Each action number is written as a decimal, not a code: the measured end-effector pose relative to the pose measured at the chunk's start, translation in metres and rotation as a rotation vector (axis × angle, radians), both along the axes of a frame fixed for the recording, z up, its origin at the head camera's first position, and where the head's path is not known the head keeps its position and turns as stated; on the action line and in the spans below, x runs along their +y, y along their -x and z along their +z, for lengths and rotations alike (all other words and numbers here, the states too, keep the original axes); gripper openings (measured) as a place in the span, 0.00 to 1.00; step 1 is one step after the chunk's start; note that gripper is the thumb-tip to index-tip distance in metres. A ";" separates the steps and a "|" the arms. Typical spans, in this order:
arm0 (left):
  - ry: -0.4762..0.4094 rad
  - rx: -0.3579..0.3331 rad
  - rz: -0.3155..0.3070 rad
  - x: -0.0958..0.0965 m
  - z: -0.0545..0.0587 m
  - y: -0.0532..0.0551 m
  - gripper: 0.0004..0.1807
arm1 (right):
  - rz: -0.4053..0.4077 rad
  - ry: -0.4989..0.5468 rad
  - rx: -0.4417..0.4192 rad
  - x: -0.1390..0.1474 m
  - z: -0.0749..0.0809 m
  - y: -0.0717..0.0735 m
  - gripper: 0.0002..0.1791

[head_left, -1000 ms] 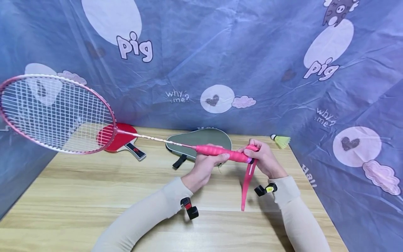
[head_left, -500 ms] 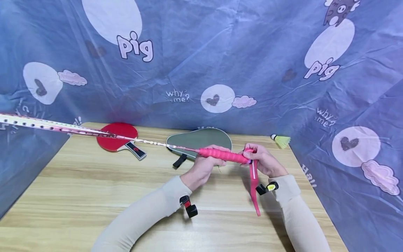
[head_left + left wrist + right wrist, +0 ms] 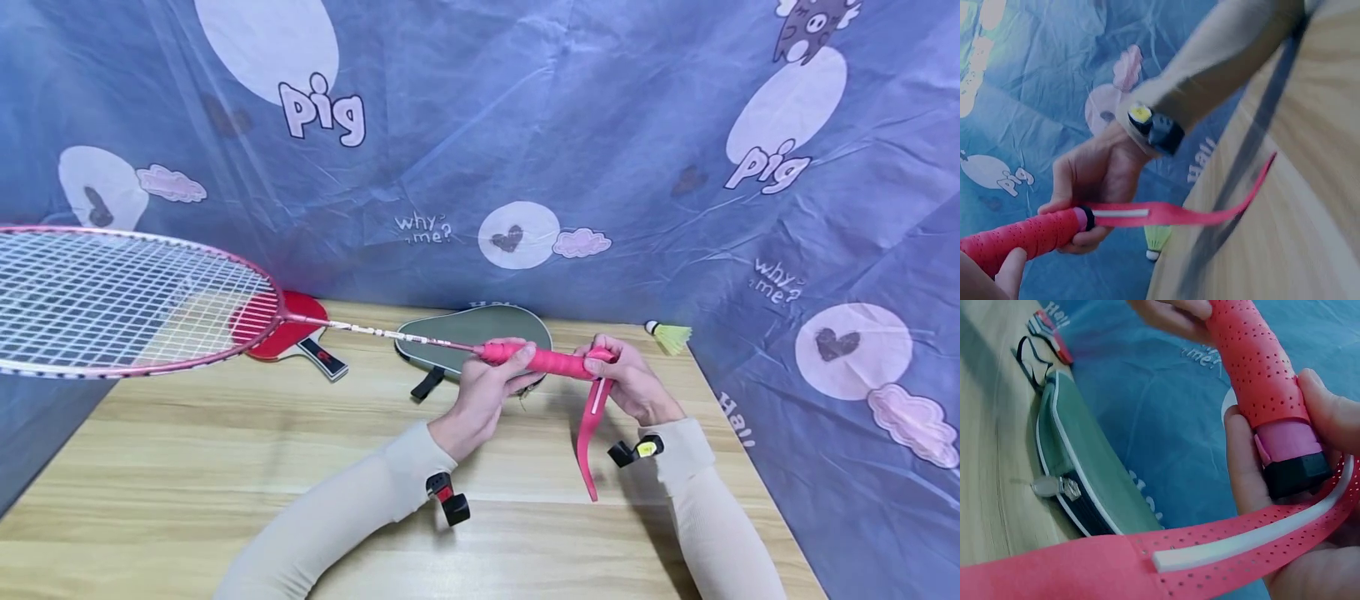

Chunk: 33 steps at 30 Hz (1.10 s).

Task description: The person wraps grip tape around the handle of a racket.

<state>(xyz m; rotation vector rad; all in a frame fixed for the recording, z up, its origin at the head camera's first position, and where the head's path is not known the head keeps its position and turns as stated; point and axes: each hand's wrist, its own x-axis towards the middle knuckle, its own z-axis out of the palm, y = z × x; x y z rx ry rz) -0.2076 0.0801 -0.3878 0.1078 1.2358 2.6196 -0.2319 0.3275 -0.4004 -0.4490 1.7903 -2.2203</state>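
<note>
A badminton racket (image 3: pixel 558 363) is held above the table, its strung head (image 3: pixel 142 300) at the left and partly cut off. My left hand (image 3: pixel 482 393) grips the upper part of the handle, wrapped in pink perforated grip tape (image 3: pixel 1025 240). At the butt end, my right hand (image 3: pixel 632 380) pinches the tape between thumb and fingers. From there a loose tape tail (image 3: pixel 588 446) hangs down, with a raised white strip (image 3: pixel 1254 544) along it. The right wrist view shows a bare pinkish-purple band (image 3: pixel 1288 440) and black end cap (image 3: pixel 1297 476) beyond the wrapped part.
A red table tennis bat (image 3: pixel 324 360) and a green zipped bat case (image 3: pixel 480 327) lie along the table's back edge. A yellow shuttlecock (image 3: pixel 670 337) lies at the back right. Blue printed cloth (image 3: pixel 450 125) hangs behind the wooden table (image 3: pixel 225 467).
The racket turned edge-on half a second ago and now shows its string face again. The loose tape swings about. My left thumb has shifted up the handle; my right hand stays at the butt.
</note>
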 end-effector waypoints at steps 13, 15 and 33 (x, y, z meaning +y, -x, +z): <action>0.043 0.032 -0.004 -0.002 -0.002 0.003 0.18 | 0.087 -0.220 0.088 0.019 0.017 -0.005 0.15; 0.048 0.040 -0.008 -0.003 -0.002 0.002 0.17 | 0.117 -0.259 0.111 0.021 0.019 -0.006 0.14; 0.096 0.093 -0.024 -0.004 -0.001 0.000 0.13 | 0.135 -0.374 0.171 0.021 0.021 -0.007 0.07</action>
